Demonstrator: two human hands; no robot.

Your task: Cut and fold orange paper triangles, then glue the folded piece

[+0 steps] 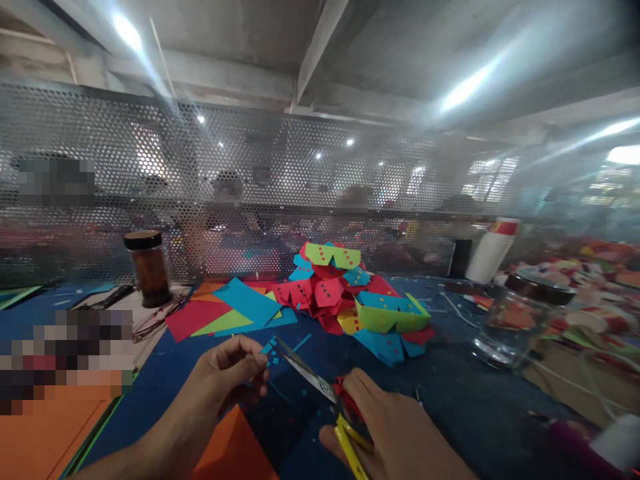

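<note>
My left hand (235,373) pinches a small strip of blue paper (270,347) between thumb and fingers. Tiny blue squares lie or hang just under the strip; I cannot tell which. In my right hand (370,407) is a pair of scissors (317,381) with red and yellow handles, its blade tips close to the strip's right end. Beyond the hands sits a heap of folded paper shapes (327,293) in red, blue and lime, dotted with small squares. An orange paper sheet (237,447) lies under my left wrist.
Coloured sheets (245,300) lie left of the heap. A dark-lidded jar of brown liquid (149,270) stands back left, a clear glass jar (520,323) and a white bottle (493,250) on the right. Behind the table rises a perforated metal screen (280,173), with people beyond it.
</note>
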